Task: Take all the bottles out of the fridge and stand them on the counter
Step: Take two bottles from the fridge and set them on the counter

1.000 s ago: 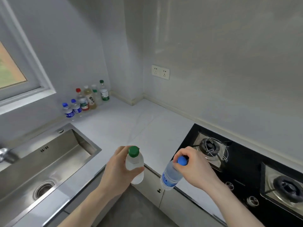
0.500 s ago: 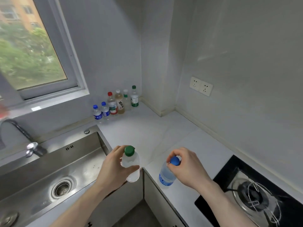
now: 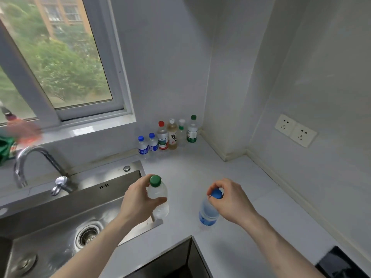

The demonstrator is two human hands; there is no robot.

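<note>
My left hand [image 3: 138, 203] grips a clear bottle with a green cap [image 3: 159, 199] around its body, held above the right edge of the sink. My right hand [image 3: 230, 201] pinches the blue cap of a water bottle with a blue label [image 3: 207, 214], which hangs over the white counter [image 3: 230, 173]. Several bottles [image 3: 167, 134] stand in a row at the back of the counter against the wall, below the window corner. The fridge is out of sight.
A steel sink [image 3: 66, 215] with a tap [image 3: 30, 163] lies to the left. A black hob corner [image 3: 341, 263] shows at the bottom right. Wall sockets [image 3: 295, 130] sit on the right wall. A window [image 3: 60, 57] is above the sink.
The view has swung left and moved closer to the counter corner. Both hands with their bottles have come forward over the counter, and the hob has slid almost out of view.
</note>
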